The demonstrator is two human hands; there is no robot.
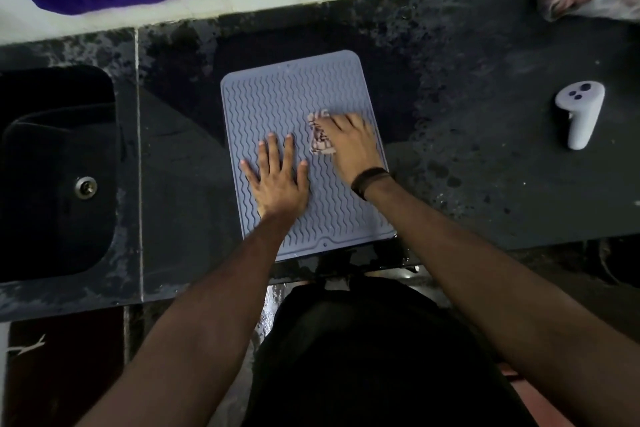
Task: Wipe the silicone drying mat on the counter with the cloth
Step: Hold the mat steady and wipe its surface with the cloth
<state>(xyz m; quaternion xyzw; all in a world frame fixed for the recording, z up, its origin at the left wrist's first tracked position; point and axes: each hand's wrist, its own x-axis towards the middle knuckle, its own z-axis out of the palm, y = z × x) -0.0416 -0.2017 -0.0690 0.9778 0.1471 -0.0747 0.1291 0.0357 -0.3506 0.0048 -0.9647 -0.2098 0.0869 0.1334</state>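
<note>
**Mat wiped under 2 hands**

Tabletop [485, 156], dark and wet in patches, carries everything, with a sink [59, 166] sunk into it at the left. The mat [277, 97], pale and ribbed, lies flat at the middle, its near edge at the tabletop's front lip. On it, the left hand [277, 177] rests flat with fingers spread wide and holding nothing, probably to pin the mat so it does not slide under the rubbing. Just beside it, the right hand [349, 142] presses down on the cloth [320, 135], fingers extended over it; whether any curl round it I cannot tell. The bunched cloth sits right of the mat's centre. Well apart at the right lies 1 white controller [580, 114].
</note>
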